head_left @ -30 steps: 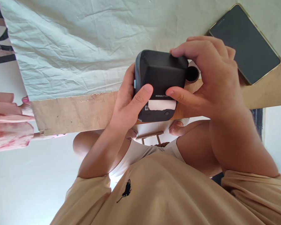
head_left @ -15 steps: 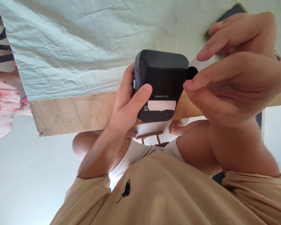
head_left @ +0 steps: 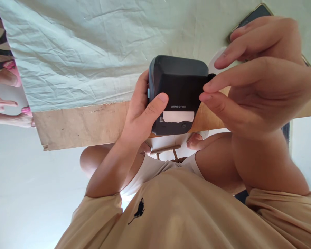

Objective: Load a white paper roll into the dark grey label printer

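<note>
My left hand is closed round the left side of a black label printer, thumb lying across its front. A white label strip shows in the printer's front slot. My right hand hovers at the printer's right side with its fingers stretched out and apart; two fingertips sit at the printer's right edge. Behind those fingers a white label roll with a dark core is partly hidden. I see nothing held in the right hand.
The printer rests at the front edge of a wooden table covered by a creased pale cloth. A dark phone lies at the far right, mostly behind my right hand. Another person's feet show at the left.
My right hand let go of the printer, lifted up and right, then brought its fingertips back to the printer's right edge. The left hand and printer stayed put. The person at left shifted.
</note>
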Tool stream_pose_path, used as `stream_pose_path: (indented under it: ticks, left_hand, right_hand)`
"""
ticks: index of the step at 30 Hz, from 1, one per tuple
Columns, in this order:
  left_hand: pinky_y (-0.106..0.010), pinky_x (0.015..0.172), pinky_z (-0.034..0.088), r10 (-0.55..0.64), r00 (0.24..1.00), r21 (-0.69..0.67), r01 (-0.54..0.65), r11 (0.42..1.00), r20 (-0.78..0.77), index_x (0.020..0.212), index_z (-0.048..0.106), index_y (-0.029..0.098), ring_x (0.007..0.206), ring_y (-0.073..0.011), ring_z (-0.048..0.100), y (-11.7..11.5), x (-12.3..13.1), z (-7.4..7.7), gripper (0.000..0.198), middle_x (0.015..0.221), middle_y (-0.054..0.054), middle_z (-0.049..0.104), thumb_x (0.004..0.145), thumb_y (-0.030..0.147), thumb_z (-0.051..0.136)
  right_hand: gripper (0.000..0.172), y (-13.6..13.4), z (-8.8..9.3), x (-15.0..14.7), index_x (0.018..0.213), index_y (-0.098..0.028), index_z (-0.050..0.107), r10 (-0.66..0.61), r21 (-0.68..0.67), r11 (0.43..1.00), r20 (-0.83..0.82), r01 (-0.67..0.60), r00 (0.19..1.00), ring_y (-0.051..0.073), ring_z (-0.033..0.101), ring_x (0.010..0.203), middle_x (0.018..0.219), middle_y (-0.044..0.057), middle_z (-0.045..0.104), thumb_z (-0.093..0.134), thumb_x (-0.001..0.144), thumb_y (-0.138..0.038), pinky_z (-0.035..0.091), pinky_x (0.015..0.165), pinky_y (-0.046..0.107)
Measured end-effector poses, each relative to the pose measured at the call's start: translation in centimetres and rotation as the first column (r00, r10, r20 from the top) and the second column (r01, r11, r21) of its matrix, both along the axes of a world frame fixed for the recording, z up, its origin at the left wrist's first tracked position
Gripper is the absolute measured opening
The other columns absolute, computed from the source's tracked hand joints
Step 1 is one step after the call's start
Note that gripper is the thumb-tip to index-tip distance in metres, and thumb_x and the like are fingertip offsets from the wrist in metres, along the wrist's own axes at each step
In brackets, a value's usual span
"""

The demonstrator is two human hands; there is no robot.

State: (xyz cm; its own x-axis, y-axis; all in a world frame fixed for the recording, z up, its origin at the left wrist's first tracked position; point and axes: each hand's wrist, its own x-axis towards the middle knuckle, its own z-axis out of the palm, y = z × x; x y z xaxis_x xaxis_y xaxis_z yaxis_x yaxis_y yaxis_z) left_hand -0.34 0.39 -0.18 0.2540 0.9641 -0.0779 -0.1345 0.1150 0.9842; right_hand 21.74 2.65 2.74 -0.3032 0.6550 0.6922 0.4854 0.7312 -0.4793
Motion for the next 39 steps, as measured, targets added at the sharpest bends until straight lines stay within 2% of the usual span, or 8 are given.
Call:
stream_pose_path:
  ticks: [4, 10, 17, 21, 32, 34, 36, 39]
  left_hand:
    - [-0.054, 0.125, 0.054, -0.006, 1.0, 0.01, 0.005, 1.0, 0.023, 0.131, 0.063, 0.036, 0.142, -0.0328, 0.066, -0.07, -0.05, -0.17, 0.036, 0.144, -0.005, 0.067, 0.101, 0.055, 0.063]
    - [-0.05, 0.122, 0.055, 0.032, 0.999, -0.07, -0.03, 0.997, 0.032, 0.13, 0.061, 0.03, 0.136, -0.0314, 0.068, -0.05, 0.07, 0.32, 0.037, 0.141, -0.007, 0.068, 0.097, 0.046, 0.069]
    - [-0.045, 0.12, 0.056, 0.083, 0.994, -0.133, -0.072, 0.988, 0.077, 0.122, 0.068, 0.031, 0.137, -0.0326, 0.069, 0.03, 0.28, 0.49, 0.046, 0.137, -0.006, 0.072, 0.088, 0.058, 0.082]
    - [-0.042, 0.115, 0.059, 0.09, 0.99, -0.138, -0.074, 0.988, 0.111, 0.12, 0.072, 0.031, 0.136, -0.0325, 0.07, -0.04, 0.29, 0.3, 0.045, 0.134, -0.005, 0.074, 0.085, 0.056, 0.086]
    - [-0.044, 0.112, 0.06, 0.101, 0.991, -0.169, -0.086, 0.982, 0.084, 0.122, 0.069, 0.03, 0.134, -0.031, 0.071, 0.0, 0.28, 0.64, 0.035, 0.134, -0.006, 0.073, 0.09, 0.039, 0.078]
    - [-0.044, 0.115, 0.058, 0.099, 0.991, -0.183, -0.081, 0.98, 0.094, 0.124, 0.068, 0.029, 0.134, -0.0306, 0.07, 0.0, 0.26, 0.71, 0.036, 0.136, -0.007, 0.072, 0.09, 0.039, 0.077]
    - [-0.042, 0.114, 0.057, 0.099, 0.989, -0.189, -0.077, 0.979, 0.109, 0.125, 0.067, 0.028, 0.134, -0.0313, 0.07, 0.0, 0.23, 0.74, 0.039, 0.137, -0.008, 0.072, 0.09, 0.04, 0.079]
    - [-0.041, 0.114, 0.056, 0.078, 0.993, -0.161, -0.063, 0.985, 0.089, 0.126, 0.068, 0.029, 0.134, -0.0318, 0.068, 0.0, 0.28, 0.57, 0.044, 0.139, -0.007, 0.07, 0.088, 0.045, 0.082]
  right_hand:
    - [0.012, 0.03, 0.08, 0.1, 0.099, -0.03, 0.078, -0.006, -0.015, 1.0, 0.019, 0.007, 1.0, 0.02, 0.068, 0.107, 0.11, -0.001, 0.072, 0.066, 0.101, -0.034, 0.053, 0.104, 0.051]
    - [0.013, -0.15, 0.24, 0.12, 0.1, -0.03, 0.077, 0.0, -0.032, 0.999, 0.028, 0.001, 1.0, 0.017, 0.067, 0.108, 0.11, -0.003, 0.072, 0.065, 0.102, -0.033, 0.052, 0.106, 0.047]
    - [0.014, -0.43, 0.47, -0.06, 0.093, -0.027, 0.076, -0.022, -0.067, 0.997, 0.02, 0.024, 1.0, 0.015, 0.066, 0.107, 0.106, -0.003, 0.072, 0.065, 0.102, -0.027, 0.052, 0.107, 0.046]
    - [0.014, -0.69, 0.51, 0.0, 0.091, -0.024, 0.075, -0.045, -0.103, 0.994, 0.018, 0.047, 0.999, 0.015, 0.066, 0.111, 0.105, -0.002, 0.071, 0.065, 0.101, -0.026, 0.052, 0.109, 0.046]
    - [0.015, -0.48, 0.4, 0.24, 0.083, -0.021, 0.067, -0.076, -0.064, 0.995, 0.035, 0.078, 0.997, 0.016, 0.065, 0.104, 0.103, -0.001, 0.07, 0.061, 0.097, -0.023, 0.052, 0.105, 0.047]
    - [0.016, -0.41, 0.51, 0.24, 0.089, -0.021, 0.069, -0.085, -0.047, 0.995, 0.094, 0.09, 0.992, 0.017, 0.067, 0.106, 0.108, 0.001, 0.069, 0.059, 0.1, -0.027, 0.051, 0.106, 0.049]
    - [0.023, -0.47, 0.61, 0.16, 0.105, -0.022, 0.073, -0.122, -0.021, 0.992, 0.177, 0.128, 0.977, 0.022, 0.068, 0.115, 0.118, 0.002, 0.07, 0.058, 0.105, -0.039, 0.052, 0.106, 0.05]
    - [0.047, -0.71, 0.6, 0.12, 0.132, -0.025, 0.069, -0.179, -0.009, 0.981, 0.311, 0.192, 0.933, 0.033, 0.063, 0.134, 0.133, 0.003, 0.072, 0.055, 0.105, -0.062, 0.051, 0.111, 0.057]
